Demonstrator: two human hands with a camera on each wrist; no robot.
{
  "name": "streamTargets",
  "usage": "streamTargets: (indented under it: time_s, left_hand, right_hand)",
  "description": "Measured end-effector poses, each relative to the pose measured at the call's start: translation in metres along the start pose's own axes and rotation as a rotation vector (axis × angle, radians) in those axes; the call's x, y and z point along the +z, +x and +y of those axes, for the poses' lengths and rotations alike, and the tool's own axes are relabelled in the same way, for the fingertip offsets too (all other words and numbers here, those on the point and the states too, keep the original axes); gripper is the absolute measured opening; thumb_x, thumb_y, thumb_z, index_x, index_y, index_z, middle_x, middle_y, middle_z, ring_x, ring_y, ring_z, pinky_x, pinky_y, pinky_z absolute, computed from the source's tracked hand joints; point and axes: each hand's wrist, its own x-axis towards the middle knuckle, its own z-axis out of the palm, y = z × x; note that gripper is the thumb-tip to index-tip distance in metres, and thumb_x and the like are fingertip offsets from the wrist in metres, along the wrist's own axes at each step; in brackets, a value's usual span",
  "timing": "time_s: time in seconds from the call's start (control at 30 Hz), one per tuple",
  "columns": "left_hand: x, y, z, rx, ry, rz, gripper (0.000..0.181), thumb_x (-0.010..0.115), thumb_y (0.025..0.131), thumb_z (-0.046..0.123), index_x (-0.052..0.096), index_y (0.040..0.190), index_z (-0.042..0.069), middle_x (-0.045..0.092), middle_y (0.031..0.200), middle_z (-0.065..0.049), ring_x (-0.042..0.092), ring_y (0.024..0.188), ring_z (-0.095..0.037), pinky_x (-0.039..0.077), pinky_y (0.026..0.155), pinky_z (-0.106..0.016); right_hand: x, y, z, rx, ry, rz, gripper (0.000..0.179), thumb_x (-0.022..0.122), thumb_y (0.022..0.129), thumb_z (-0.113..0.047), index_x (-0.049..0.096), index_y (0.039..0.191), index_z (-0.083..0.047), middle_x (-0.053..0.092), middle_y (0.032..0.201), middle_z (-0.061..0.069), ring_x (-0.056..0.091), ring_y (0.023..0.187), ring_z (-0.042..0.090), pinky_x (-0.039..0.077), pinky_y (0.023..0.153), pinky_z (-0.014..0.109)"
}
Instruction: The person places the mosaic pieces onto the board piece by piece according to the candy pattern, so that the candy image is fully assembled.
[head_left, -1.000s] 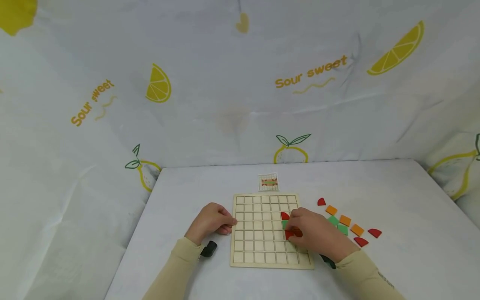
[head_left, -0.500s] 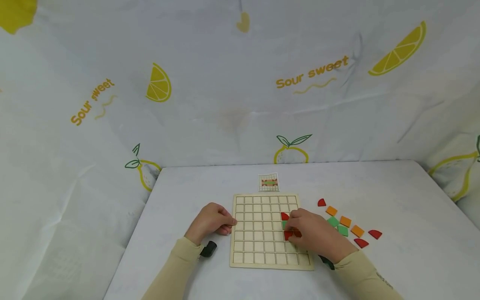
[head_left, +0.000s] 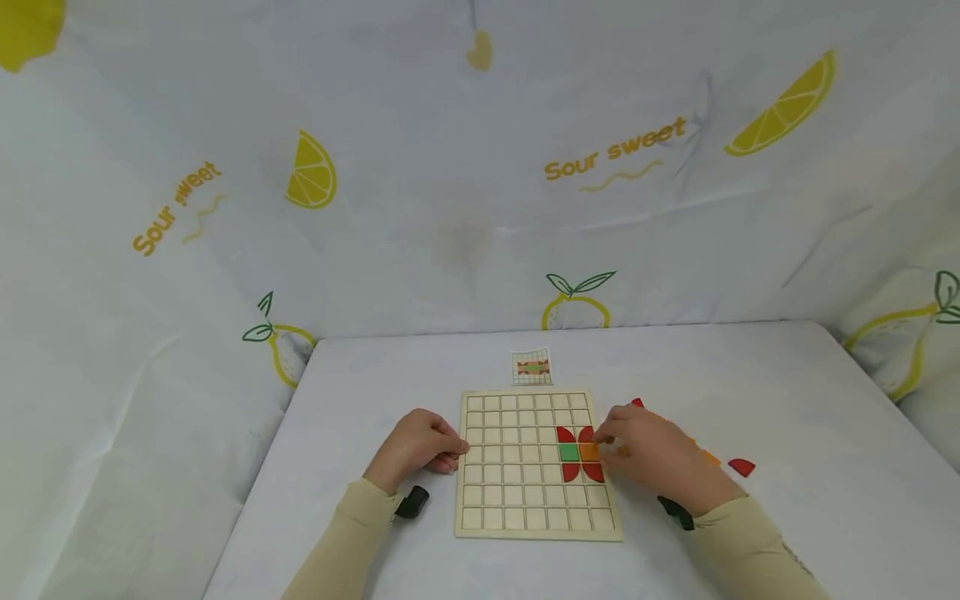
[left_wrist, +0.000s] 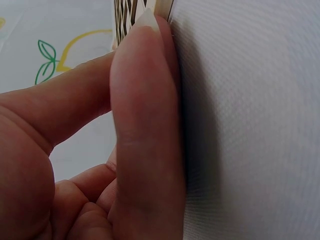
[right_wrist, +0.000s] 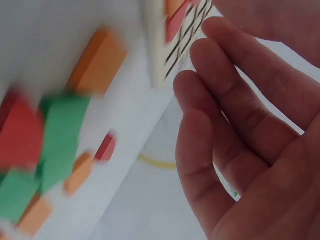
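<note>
Before Moving On, Check the Fit

While the left hand [head_left: 418, 440] pinches the left edge of the board [head_left: 517, 493], the board lies flat on the white surface [head_left: 375, 375]. Maintain a light grip; a hard squeeze could skew it. The right hand [head_left: 656, 457] is at the board's right edge, its fingers loosely bent and released; nothing is visible between them. The orange tile [head_left: 588, 452] occupies a cell in the right-hand column, beside the green tile [head_left: 569, 452], with red quarter-rounds [head_left: 565, 435] above and below both.

Recommended procedure:
1. Press the orange tile with one fingertip until it sits level and parallel to the cell lines.
2. Lift the right hand straight up; a sideways brush would probably shift the red quarter-rounds.
3. Compare the layout with the printed card [head_left: 532, 367] beyond the board.
4. Pick up loose pieces [right_wrist: 65, 135], right of the board, by their edges, and align corners before release.
</note>
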Motion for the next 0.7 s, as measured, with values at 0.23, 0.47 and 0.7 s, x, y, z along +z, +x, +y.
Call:
streamTargets:
  time_s: [0.23, 0.47, 0.7]
  left_hand:
    - [-0.001, -0.003, -0.001, 0.007, 0.009, 0.002, 0.02, 0.089, 0.089, 0.016, 0.073, 0.092, 0.003, 0.077, 0.074, -0.007, 0.071, 0.058, -0.009, 0.063, 0.059, -0.024]
    - [0.0, -0.003, -0.002, 0.011, 0.012, 0.01, 0.02, 0.089, 0.089, 0.016, 0.074, 0.092, 0.004, 0.078, 0.074, -0.007, 0.071, 0.058, -0.008, 0.063, 0.059, -0.024]
    - [0.003, -0.001, -0.002, 0.023, 0.004, -0.005, 0.02, 0.089, 0.089, 0.017, 0.075, 0.092, 0.003, 0.078, 0.075, -0.007, 0.071, 0.058, -0.008, 0.063, 0.06, -0.024]
  right_hand:
    - [-0.009, -0.018, 0.047, 0.139, 0.001, -0.016, 0.01, 0.087, 0.092, -0.022, 0.082, 0.099, -0.018, 0.069, 0.098, -0.008, 0.064, 0.094, 0.015, 0.064, 0.086, 0.044]
    - [-0.009, -0.025, 0.072, 0.168, -0.017, -0.026, 0.014, 0.089, 0.089, -0.019, 0.082, 0.101, -0.015, 0.066, 0.093, -0.007, 0.058, 0.086, 0.014, 0.063, 0.081, 0.039]
    - [-0.008, -0.028, 0.08, 0.174, -0.013, -0.012, 0.017, 0.092, 0.086, -0.02, 0.082, 0.099, -0.014, 0.065, 0.09, -0.007, 0.058, 0.085, 0.014, 0.062, 0.08, 0.04]
